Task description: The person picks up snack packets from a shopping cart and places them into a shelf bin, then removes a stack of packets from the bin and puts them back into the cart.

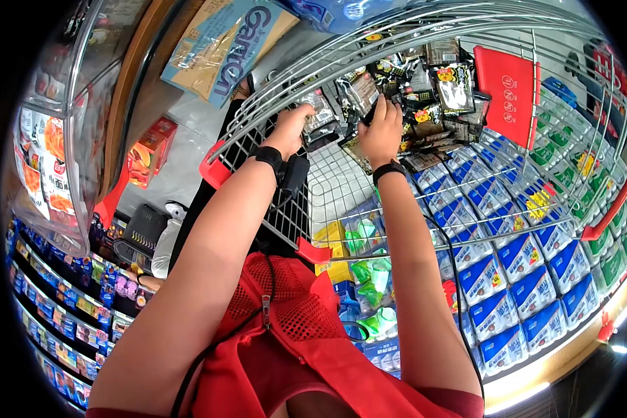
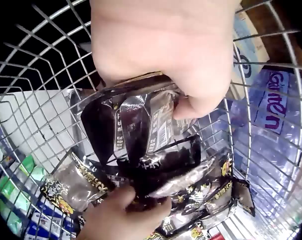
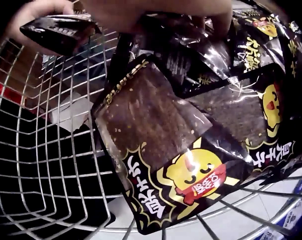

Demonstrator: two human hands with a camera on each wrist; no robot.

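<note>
Many black snack packets with clear windows and a yellow cartoon figure (image 1: 456,87) (image 3: 181,135) lie in a wire shopping cart (image 1: 341,182). My left hand (image 1: 290,131) (image 2: 163,45) grips a few packets (image 2: 136,120) held together at their upper edge, at the cart's left side. Beside it, my right hand (image 1: 383,132) (image 2: 126,215) reaches into the pile with fingers bent over a dark packet. In the right wrist view the fingers of my right hand (image 3: 216,15) are on packets at the top edge, partly out of view.
A red panel (image 1: 507,96) is at the cart's right end. Stacked blue and white packs (image 1: 515,258) stand beyond the cart's near side. A cardboard box (image 1: 223,49) and a red box (image 1: 153,150) are on the left. Shelves of goods (image 1: 56,306) line the lower left.
</note>
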